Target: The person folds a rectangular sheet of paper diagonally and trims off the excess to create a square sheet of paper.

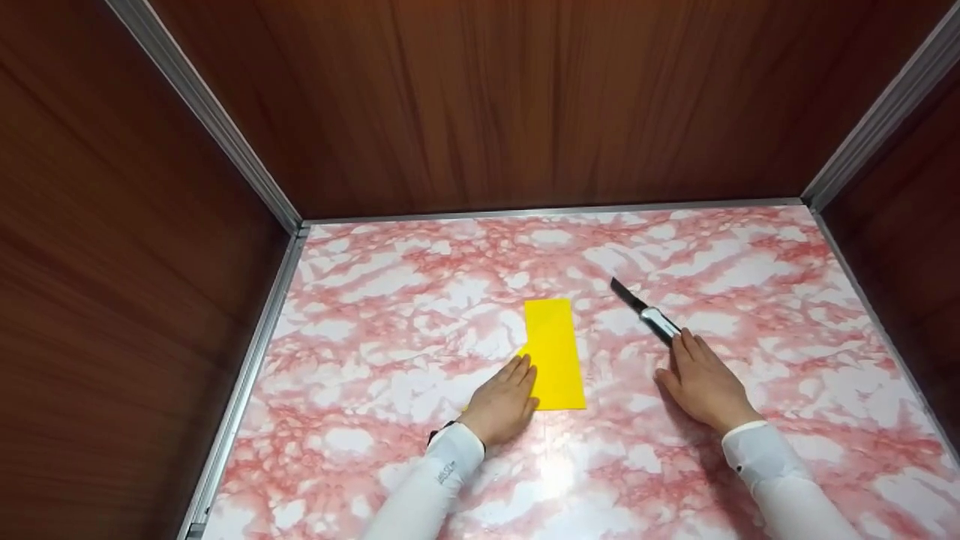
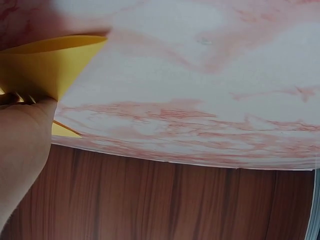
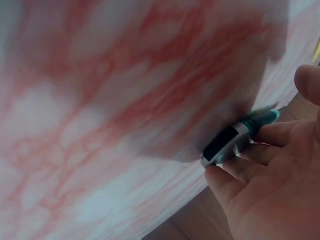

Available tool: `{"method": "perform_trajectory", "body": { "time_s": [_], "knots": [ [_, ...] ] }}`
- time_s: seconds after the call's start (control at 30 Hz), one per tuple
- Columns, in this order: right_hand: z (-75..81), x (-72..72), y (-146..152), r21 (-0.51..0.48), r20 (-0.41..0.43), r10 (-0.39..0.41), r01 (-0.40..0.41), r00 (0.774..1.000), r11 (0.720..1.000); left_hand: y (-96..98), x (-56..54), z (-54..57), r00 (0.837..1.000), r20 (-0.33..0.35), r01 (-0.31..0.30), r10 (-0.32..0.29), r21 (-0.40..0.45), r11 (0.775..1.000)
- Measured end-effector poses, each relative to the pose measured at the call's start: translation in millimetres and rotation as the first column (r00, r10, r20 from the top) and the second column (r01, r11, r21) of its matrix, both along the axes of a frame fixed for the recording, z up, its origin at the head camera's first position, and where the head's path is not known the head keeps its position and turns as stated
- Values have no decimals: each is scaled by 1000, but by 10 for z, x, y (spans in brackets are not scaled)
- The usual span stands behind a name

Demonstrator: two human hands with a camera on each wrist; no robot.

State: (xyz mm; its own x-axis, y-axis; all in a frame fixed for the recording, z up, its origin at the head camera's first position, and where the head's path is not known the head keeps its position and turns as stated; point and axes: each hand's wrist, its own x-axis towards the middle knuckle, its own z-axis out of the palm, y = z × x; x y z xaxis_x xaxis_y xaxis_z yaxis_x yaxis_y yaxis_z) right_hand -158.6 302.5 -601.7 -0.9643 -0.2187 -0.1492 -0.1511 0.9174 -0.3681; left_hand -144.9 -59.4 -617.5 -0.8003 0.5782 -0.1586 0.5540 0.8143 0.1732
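White sleeves reach in from the bottom edge of the head view, the left sleeve (image 1: 416, 495) at lower centre and the right sleeve (image 1: 787, 487) at lower right. Dark wristband (image 1: 442, 432) shows at the left cuff. Just beyond, the left hand (image 1: 504, 401) rests on the lower left part of a folded sheet of yellow paper (image 1: 556, 352), its fingers extended and close together, gripping nothing that shows. From the left wrist, the paper's fold bows open; the fingertips are partly hidden there. The right hand (image 1: 709, 382), right of centre, touches the handle of a utility knife (image 1: 660, 324) with its fingers, thumb standing apart, so nothing is clamped. Its dark blade (image 1: 627, 294) is out, pointing to the upper left. Around both spreads a red-and-white marbled tabletop (image 1: 375, 322). Farther off, metal rails (image 1: 206, 112) run along its sides and back, framing wood-grain panels (image 1: 480, 105) at left, right and top.
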Motion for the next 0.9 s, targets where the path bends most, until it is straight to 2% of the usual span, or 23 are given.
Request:
{"method": "perform_trajectory", "body": {
  "time_s": [0.37, 0.57, 0.7, 0.9],
  "knots": [
    [-2, 387, -88, -1, -84, 12, -12, 996, 1000, -9, -1, -10, 1000, -3, -6, 6, 20, 1000],
    [19, 561, -119, -6, -43, -6, 5, 999, 1000, -10, 1, -7, 1000, 6, -7, 7, 7, 1000],
    [26, 651, -135, -1, -42, -19, 19, 999, 1000, -8, 2, -7, 1000, 7, -6, 6, 3, 1000],
    [57, 675, -162, -5, -113, -31, 31, 993, 1000, -3, 5, 2, 1000, -11, 3, -3, 5, 1000]
  ]
}}
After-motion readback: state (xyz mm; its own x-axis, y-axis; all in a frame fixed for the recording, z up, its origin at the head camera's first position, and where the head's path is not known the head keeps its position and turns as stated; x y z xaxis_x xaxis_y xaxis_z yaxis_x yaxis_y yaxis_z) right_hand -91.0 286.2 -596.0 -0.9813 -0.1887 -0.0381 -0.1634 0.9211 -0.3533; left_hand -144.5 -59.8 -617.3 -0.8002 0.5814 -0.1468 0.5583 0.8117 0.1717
